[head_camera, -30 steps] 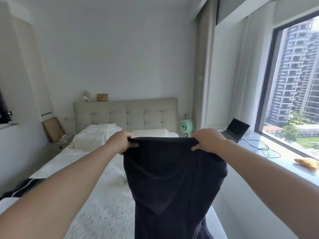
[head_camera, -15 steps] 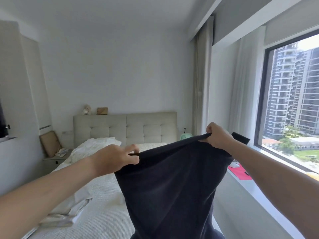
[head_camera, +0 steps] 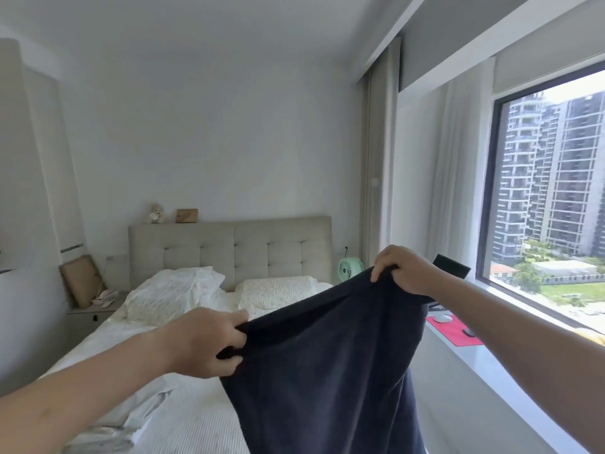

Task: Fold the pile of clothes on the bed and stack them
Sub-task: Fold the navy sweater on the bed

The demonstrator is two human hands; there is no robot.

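Both hands, left hand (head_camera: 209, 345) and right hand (head_camera: 401, 273), pinch the garment (head_camera: 327, 371) top edge; the person should level it, then lower onto the bed (head_camera: 203, 417).

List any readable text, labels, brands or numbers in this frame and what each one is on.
None readable.
The small wooden plaque on the headboard: any marking too blurred to tell.
The green fan: no legible brand.
The dark garment held by the left hand and right hand: no print or tag visible.

No readable text, label, brand or number appears anywhere.
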